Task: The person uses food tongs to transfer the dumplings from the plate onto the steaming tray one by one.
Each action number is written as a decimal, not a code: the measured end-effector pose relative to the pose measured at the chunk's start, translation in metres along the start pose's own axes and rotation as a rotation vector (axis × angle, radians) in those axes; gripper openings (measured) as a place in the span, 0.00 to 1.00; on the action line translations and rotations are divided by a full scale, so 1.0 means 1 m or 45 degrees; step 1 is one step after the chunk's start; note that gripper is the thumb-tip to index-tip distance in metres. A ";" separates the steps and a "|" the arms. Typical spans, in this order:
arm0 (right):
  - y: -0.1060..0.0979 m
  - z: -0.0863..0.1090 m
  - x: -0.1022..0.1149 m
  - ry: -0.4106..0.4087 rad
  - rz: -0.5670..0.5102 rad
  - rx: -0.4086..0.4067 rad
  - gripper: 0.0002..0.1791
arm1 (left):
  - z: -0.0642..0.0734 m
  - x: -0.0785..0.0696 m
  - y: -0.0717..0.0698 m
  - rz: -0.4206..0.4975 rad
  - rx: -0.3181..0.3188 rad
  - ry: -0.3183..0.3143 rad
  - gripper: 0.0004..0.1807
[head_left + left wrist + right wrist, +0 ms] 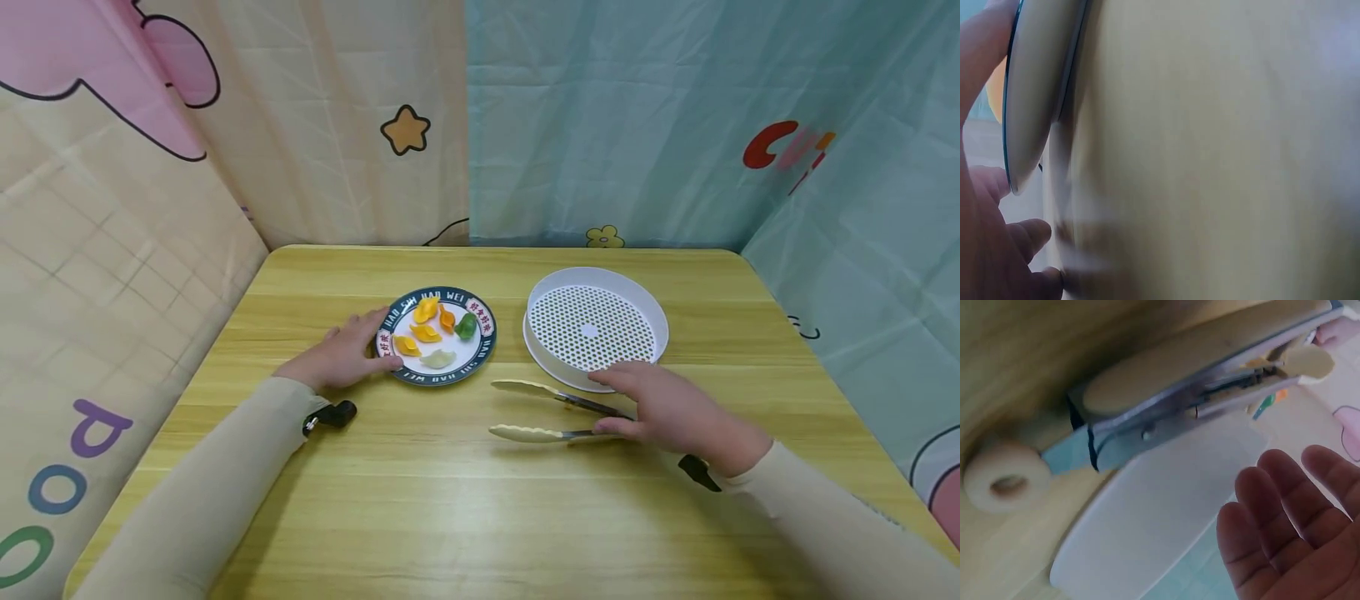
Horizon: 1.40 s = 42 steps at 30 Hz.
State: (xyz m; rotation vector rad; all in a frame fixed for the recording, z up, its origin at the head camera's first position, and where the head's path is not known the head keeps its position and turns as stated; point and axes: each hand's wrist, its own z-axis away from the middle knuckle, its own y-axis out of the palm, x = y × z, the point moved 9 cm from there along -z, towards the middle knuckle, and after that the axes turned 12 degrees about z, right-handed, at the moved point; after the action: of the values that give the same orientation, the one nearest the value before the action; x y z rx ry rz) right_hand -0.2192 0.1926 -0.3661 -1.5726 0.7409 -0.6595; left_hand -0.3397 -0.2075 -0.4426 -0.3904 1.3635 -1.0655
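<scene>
In the head view my left hand (341,348) rests at the left side of a round plate (384,354) with a dark blue lettered rim. Its thumb lies over the rim, the other fingers loosely along the edge. On the plate lie several small dumplings: yellow ones (426,332), an orange one (447,318), a green one (466,326) and a whitish one (438,358). My right hand (671,408) hovers over the handle end of tongs (531,434) with pale scalloped tips spread apart. In the right wrist view its fingers (1294,503) are extended, beside the tongs.
A white round steamer basket (534,342) with a perforated bottom stands behind the tongs, right of the plate. Everything rests on a wood-grain table (420,517). Printed curtains (337,167) hang along the table's back and sides.
</scene>
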 end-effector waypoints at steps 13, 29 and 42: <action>0.027 0.001 0.010 -0.054 0.029 0.144 0.38 | 0.001 -0.001 0.004 0.032 0.044 -0.042 0.65; 0.040 0.001 0.001 0.015 -0.057 0.219 0.36 | -0.001 0.001 0.005 0.062 0.068 -0.045 0.64; 0.039 0.001 -0.005 0.000 -0.192 0.128 0.34 | 0.001 0.002 0.007 0.070 0.062 -0.039 0.63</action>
State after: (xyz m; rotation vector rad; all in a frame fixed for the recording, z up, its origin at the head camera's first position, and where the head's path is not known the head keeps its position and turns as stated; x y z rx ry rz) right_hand -0.2252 0.1934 -0.4048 -1.5461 0.5839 -0.7954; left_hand -0.3363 -0.2057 -0.4491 -0.3309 1.3117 -1.0413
